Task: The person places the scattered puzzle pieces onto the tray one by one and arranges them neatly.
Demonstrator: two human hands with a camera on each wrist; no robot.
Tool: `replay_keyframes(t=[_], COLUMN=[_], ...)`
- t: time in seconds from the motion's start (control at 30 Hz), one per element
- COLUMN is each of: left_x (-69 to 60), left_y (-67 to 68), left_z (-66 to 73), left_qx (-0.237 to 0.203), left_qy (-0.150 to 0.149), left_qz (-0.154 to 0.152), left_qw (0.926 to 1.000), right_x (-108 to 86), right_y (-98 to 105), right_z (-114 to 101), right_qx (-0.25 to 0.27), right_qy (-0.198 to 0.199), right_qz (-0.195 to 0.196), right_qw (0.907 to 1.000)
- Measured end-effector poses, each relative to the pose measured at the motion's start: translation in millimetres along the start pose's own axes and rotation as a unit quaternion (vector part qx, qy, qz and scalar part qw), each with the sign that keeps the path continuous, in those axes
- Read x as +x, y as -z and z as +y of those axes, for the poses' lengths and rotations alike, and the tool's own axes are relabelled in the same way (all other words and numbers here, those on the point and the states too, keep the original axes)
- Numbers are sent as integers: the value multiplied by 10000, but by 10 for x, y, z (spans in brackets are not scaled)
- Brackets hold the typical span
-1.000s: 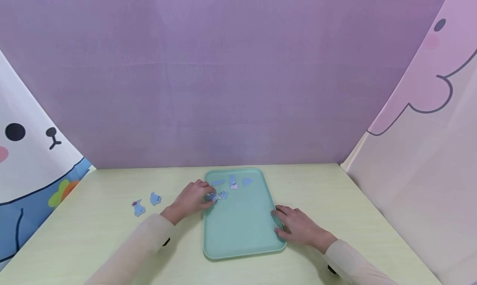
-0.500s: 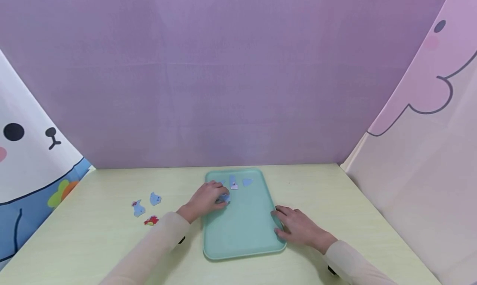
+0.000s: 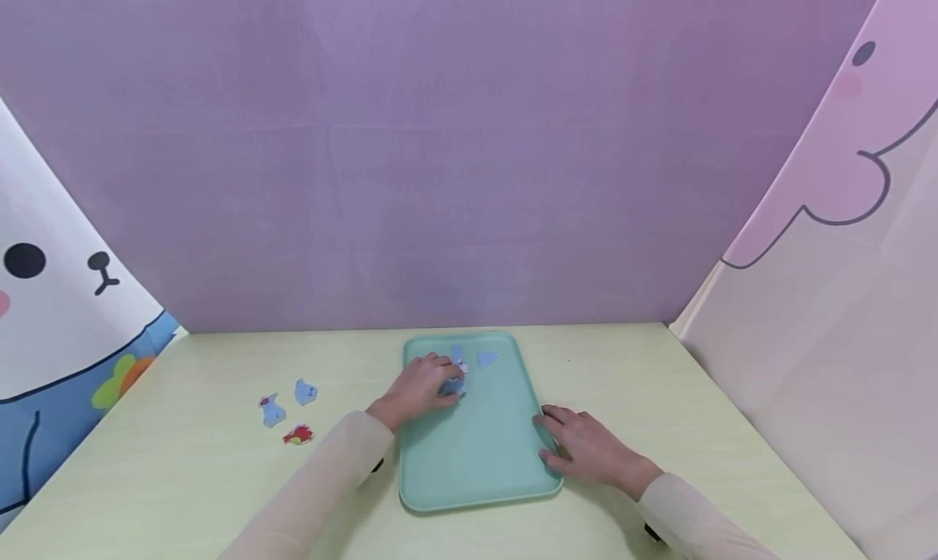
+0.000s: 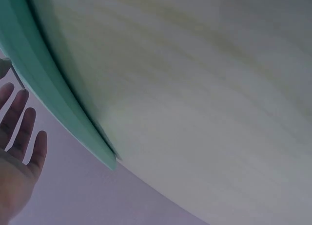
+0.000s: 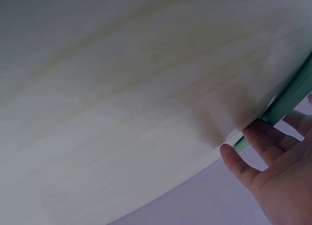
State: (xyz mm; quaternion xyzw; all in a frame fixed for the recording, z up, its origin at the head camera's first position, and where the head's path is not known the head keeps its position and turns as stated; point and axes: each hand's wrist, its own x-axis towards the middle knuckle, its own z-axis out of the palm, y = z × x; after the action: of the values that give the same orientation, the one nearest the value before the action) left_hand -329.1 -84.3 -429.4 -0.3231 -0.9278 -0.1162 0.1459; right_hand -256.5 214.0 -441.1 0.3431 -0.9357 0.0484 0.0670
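My left hand (image 3: pixel 421 387) is over the upper part of a green tray (image 3: pixel 476 462), pinching a blue printed puzzle piece (image 3: pixel 454 386) between thumb and fingers. The hand covers part of it. Just beyond the fingertips, another blue puzzle piece (image 3: pixel 458 355) lies in the tray, partly hidden. To its right sits a small triangular blue piece (image 3: pixel 487 359). In the left wrist view, the left fingers (image 4: pixel 24 132) stretch out past the tray rim. My right hand (image 3: pixel 593 450) rests its fingers on the tray's right rim; the right wrist view shows extended fingers (image 5: pixel 265 142) touching the tray's side.
Left of the tray on the pale table (image 3: pixel 183 479) lie two blue pieces, one with a red spot (image 3: pixel 272 411) and one without (image 3: pixel 305 391). A red piece (image 3: pixel 298 435) is nearer me. A purple cloth wall (image 3: pixel 469 153) stands at the back.
My left hand has moved right across the tray, taking the blue piece from near the left rim. The red piece on the table has come into view. My right hand has stayed put.
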Motion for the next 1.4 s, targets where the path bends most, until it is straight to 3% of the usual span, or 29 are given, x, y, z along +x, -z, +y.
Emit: replay_keyframes(t=[0.4,1.03,1.4], left_x=[104,151,158], left_y=[-50,-119,-121], left_z=[4,49,43], left_qx=[-46,6,-4], left_qy=[-46,330,469], left_qz=[7,-443,-542], left_qw=[10000,9985,9974], right_x=[4,-3,-3], right_y=[2,15,27], right_z=[-9,-17,-21], right_qx=[-29,-4,-8], right_qy=[5,-32,2], right_qz=[31,-22,5], right_qw=[10000,10000,10000])
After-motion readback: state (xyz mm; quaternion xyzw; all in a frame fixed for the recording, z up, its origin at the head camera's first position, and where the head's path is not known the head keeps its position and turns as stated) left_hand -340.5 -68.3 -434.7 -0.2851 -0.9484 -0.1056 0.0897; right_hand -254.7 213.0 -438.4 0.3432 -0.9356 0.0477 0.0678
